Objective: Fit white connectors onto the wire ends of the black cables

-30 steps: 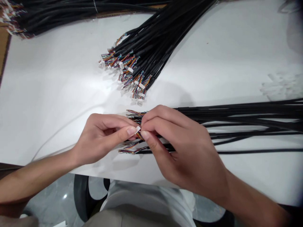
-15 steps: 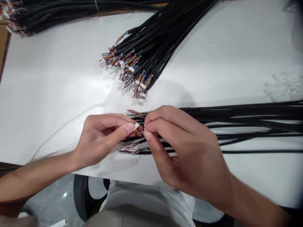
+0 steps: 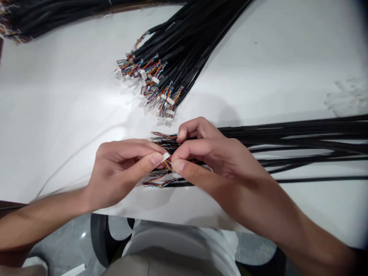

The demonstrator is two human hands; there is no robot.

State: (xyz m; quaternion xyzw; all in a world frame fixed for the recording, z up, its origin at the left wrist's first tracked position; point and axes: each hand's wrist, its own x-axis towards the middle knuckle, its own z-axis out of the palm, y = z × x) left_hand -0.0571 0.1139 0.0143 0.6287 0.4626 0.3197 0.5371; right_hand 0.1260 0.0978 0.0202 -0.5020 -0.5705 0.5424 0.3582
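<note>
Found in a narrow pinch between thumb and forefinger of the left hand (image 3: pixel 123 168): a small white connector (image 3: pixel 165 156), one end showing just past the thumb tip. Noted at its right side: thin coloured wires (image 3: pixel 167 165), leading to the right hand (image 3: pixel 218 161), with thumb and forefinger closed on them just beside the left fingertips, other fingers bent and held clear. Too small to make out: any seating of wires in the connector. Under the grip and running off to its right: a row of black cables (image 3: pixel 299 132), with loose wire ends (image 3: pixel 155 184) spread near the pinch. Beyond the grip, apart from it: a thicker cable bundle (image 3: pixel 184 50), with white plugs (image 3: pixel 170 101) at its near end. Farther beyond and left of the grip: another dark bundle (image 3: pixel 57 17). Well right of the grip: a scatter of white pieces (image 3: pixel 346 96), blurred. Beneath the grip and cables: a white table (image 3: pixel 71 96). Nearer the body than the grip, past the table edge: a black curved chair part (image 3: pixel 97 237).
</note>
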